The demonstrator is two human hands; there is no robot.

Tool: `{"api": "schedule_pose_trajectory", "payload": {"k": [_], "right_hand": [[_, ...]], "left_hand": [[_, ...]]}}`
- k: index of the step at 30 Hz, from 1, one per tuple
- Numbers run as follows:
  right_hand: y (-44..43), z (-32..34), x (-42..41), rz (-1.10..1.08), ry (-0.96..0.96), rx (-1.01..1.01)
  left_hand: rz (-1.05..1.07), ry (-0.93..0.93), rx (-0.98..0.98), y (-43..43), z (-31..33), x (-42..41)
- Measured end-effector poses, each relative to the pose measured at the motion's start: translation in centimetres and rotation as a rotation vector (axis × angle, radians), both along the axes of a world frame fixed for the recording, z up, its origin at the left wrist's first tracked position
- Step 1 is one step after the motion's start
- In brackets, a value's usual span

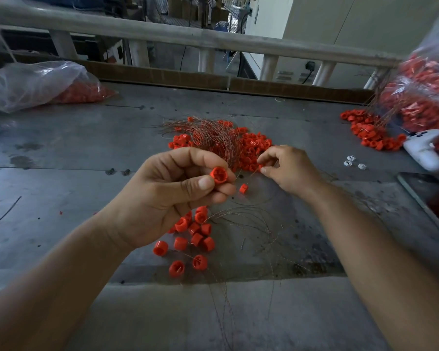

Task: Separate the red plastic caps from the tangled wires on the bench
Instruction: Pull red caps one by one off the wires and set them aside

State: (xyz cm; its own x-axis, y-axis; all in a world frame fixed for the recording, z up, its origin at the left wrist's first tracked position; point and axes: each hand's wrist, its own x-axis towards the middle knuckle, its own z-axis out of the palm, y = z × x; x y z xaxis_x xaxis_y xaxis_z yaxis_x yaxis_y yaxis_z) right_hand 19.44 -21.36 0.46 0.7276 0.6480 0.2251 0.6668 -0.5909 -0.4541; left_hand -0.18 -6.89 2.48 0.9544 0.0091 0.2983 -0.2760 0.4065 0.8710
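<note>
My left hand (173, 191) pinches a red plastic cap (219, 175) between thumb and fingers, above the grey bench (61, 153). My right hand (287, 168) pinches a thin wire (252, 174) at the near edge of a pile of red caps (251, 148) tangled with copper-coloured wires (213, 138). One red cap (243, 188) hangs or lies just between the hands. Below my left hand, several loose red caps (193, 236) lie on the bench. Beside them are loose wires (249, 224).
A clear bag of red caps (36, 84) lies at the far left. A larger full bag (421, 92) stands at the far right, with spilled caps (368, 133), a white tool (423, 150), small white pieces (350, 160) and a dark tablet (431, 198) near it.
</note>
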Motion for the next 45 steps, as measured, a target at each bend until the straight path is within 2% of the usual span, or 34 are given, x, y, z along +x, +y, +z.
{"api": "schedule_pose_trajectory", "payload": {"k": [4, 6, 8, 10, 13, 16, 21, 30, 36, 40, 41, 45], "right_hand": [[0.2, 0.0, 0.0, 0.007, -0.023, -0.001], [0.1, 0.4, 0.0, -0.033, 0.048, 0.095], [-0.1, 1.5, -0.3, -0.049, 0.249, 0.312], [-0.4, 2.7, -1.0, 0.027, 0.493, 0.523], [-0.5, 4.2, -2.6, 0.190, 0.775, 0.697], [-0.2, 4.9, -4.2, 0.286, 0.932, 0.725], [0.2, 5.1, -5.8, 0.391, 1.037, 0.693], [0.5, 4.9, -6.6, 0.431, 1.013, 0.677], [0.9, 4.3, -7.9, 0.450, 0.604, 0.591], [1.3, 3.7, -8.6, 0.480, 0.165, 0.510], [1.4, 3.5, -8.7, 0.479, 0.118, 0.509], [1.6, 3.0, -9.0, 0.477, 0.193, 0.553]], "left_hand": [[0.012, 0.011, 0.005, 0.0, 0.0, 0.0], [0.028, 0.021, 0.016, 0.0, 0.1, -0.1], [0.060, 0.041, 0.027, 0.0, 0.1, -0.1], [0.106, 0.073, 0.040, 0.0, 0.2, -0.1], [0.157, 0.117, 0.057, -0.1, 0.2, 0.0], [0.197, 0.154, 0.054, -0.1, 0.2, 0.0], [0.225, 0.182, 0.047, -0.1, 0.3, 0.1], [0.289, 0.223, 0.055, -0.4, 0.4, 0.2], [0.348, 0.229, 0.080, -0.3, 0.5, 0.2], [0.371, 0.223, 0.084, -0.3, 0.6, 0.2], [0.378, 0.225, 0.085, -0.3, 0.5, 0.3], [0.424, 0.239, 0.087, -0.4, 0.3, 0.4]]}}
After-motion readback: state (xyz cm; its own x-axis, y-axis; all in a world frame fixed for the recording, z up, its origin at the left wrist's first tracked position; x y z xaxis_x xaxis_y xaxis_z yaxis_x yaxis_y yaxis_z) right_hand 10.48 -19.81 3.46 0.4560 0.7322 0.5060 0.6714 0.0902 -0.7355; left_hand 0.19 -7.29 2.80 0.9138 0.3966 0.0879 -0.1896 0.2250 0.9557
